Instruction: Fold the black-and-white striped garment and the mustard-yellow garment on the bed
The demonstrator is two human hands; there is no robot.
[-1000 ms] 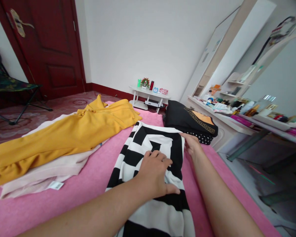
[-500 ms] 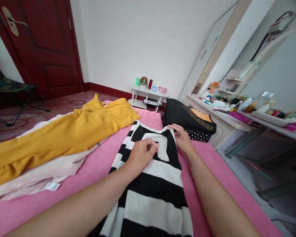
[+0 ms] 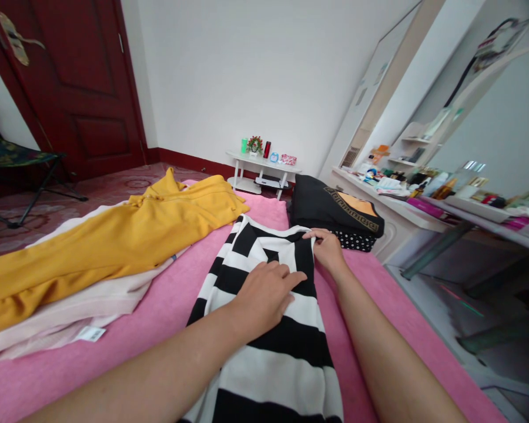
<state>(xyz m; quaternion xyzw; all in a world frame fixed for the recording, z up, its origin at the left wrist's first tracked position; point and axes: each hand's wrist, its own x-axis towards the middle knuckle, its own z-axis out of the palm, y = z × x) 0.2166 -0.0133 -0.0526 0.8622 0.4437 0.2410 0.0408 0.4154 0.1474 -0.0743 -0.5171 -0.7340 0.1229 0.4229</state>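
A: Where is the striped top (image 3: pixel 286 376)?
B: Flat on the pink cover (image 3: pixel 30 385), right in front. It has wide black and white stripes and a few soft wrinkles.
A: And the 2 hands?
B: The left hand (image 3: pixel 264 296) lies on it, loose, thumb and pointing finger apart. The right hand (image 3: pixel 328 251) touches the far right corner; I can't tell if it grips.
A: What's in the way?
B: The left hand and arm hide some stripes. Just past the right hand, a folded black cloth (image 3: pixel 315 202) sits on a dotted cloth (image 3: pixel 357 241).
A: And to the left?
B: Yellow clothes (image 3: pixel 127 235) on pale pink clothes (image 3: pixel 119 296), with a white tag (image 3: pixel 92 333).
A: Farther off?
B: A little white table (image 3: pixel 242 157) with 5 small things, by the wall.
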